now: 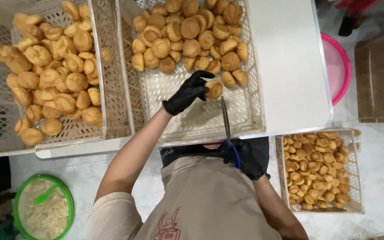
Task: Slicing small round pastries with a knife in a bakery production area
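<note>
We see our left hand (187, 92) gripping a bun (214, 89) over the middle crate (254, 106); our right hand (242, 156), nearer the body, clasps scissors (226, 118) whose blades run lengthwise up toward that bun.

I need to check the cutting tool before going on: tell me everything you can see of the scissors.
The scissors are long and slim, with grey metal-looking blades and blue handle loops. The right hand, in a black glove, grips the handles near the person's waist. The blades point up and away, over the near rim of the middle white crate, and look closed or nearly so. Their tips end just below the round golden bun held in the gloved left hand; whether they touch it cannot be told.
</note>
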